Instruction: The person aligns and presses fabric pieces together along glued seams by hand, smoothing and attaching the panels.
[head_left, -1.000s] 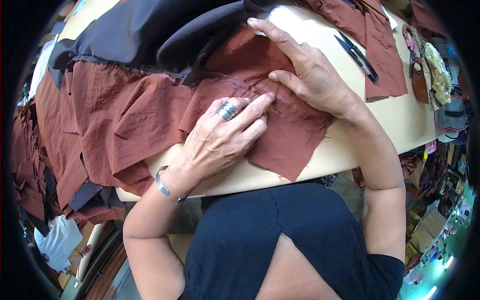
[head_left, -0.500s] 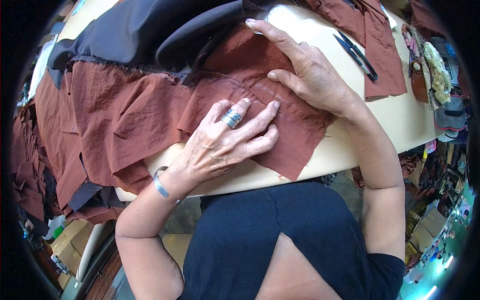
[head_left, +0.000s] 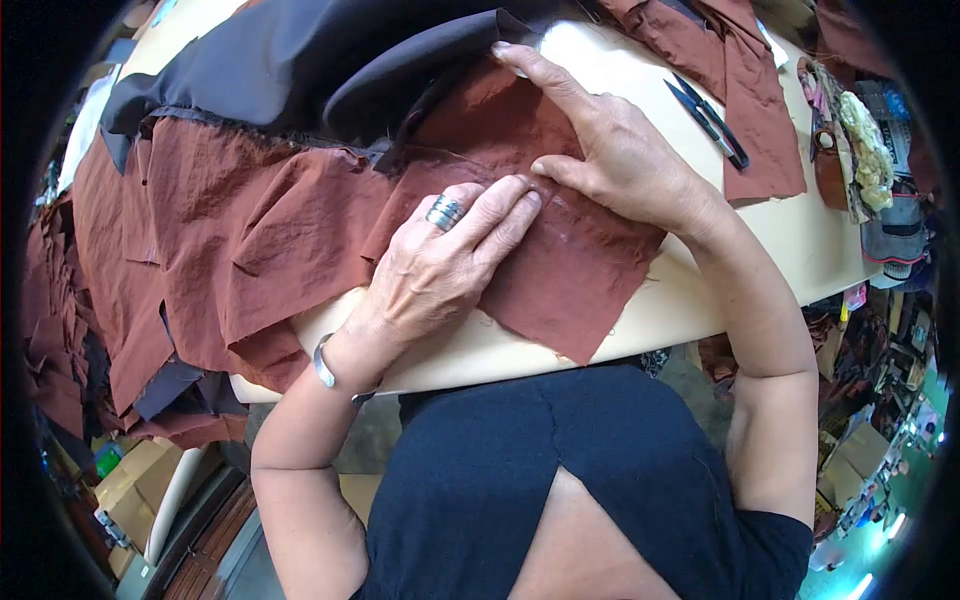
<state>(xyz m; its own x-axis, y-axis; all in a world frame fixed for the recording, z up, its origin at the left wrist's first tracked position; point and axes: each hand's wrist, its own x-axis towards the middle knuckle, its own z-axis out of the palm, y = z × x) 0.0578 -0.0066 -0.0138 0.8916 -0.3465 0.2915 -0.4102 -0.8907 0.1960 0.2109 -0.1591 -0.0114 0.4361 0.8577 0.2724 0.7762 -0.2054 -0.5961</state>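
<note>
A rust-brown cloth [head_left: 560, 290] with a seam and faint pale marks lies in front of me. My left hand [head_left: 440, 250], with rings and a silver bracelet, rests on it, index finger and thumb closed together on the cloth by the seam. Over the cloth's right part lies my right hand [head_left: 630, 155], thumb and index finger spread apart. That index fingertip reaches the edge of a dark grey fabric [head_left: 270, 60], and the thumb tip is close to my left fingertips. The right hand's other fingers are hidden.
Black-handled thread snips [head_left: 710, 122] lie on the pale table [head_left: 790, 245] to the right, beside another brown fabric piece [head_left: 765, 140]. A pouch-like bundle [head_left: 830, 150] sits at the right edge. More brown cloth [head_left: 200, 230] drapes over the left edge; cardboard boxes [head_left: 145, 490] stand below.
My left fingers have drawn together from a spread pose and shifted slightly up toward the right thumb. The cloth's lower corner has moved slightly left. The right hand has barely moved.
</note>
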